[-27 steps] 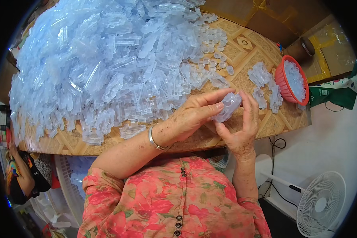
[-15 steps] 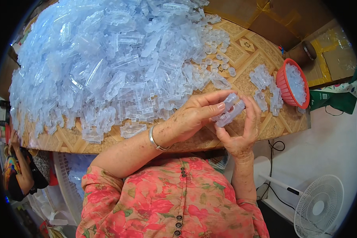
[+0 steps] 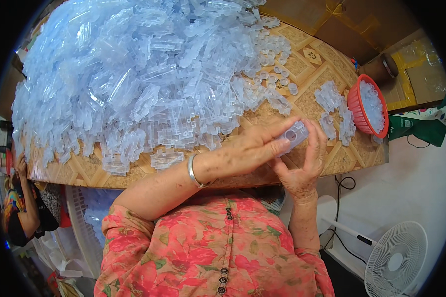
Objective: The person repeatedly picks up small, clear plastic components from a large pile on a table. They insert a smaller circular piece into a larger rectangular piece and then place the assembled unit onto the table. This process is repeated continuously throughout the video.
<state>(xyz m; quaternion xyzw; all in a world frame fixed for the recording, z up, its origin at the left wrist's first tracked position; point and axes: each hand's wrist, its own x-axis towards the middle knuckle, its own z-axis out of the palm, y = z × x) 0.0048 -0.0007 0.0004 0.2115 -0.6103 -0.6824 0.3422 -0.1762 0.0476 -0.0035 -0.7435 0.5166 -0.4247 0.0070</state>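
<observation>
A clear plastic piece [image 3: 296,133] with a round hole is pinched between my two hands above the table's near edge. My left hand [image 3: 250,148], with a silver bangle on its wrist, grips it from the left between thumb and fingers. On the other side, my right hand [image 3: 305,166] has its thumb below and its fingers curled along the piece. A huge heap of similar clear plastic pieces [image 3: 148,69] covers the table's left and middle. Small clear round caps [image 3: 277,79] lie along the heap's right edge.
Several clear pieces [image 3: 330,99] lie apart, beside a red plastic basket [image 3: 357,106] filled with tiny clear parts. Cardboard boxes [image 3: 352,24] stand along the back. A white fan [image 3: 396,260] is at the lower right. Another person's arm [image 3: 28,205] shows at far left.
The plastic piece has been turned between my hands, so a face with a round hole now shows. My left hand has rolled over, its back more to the camera.
</observation>
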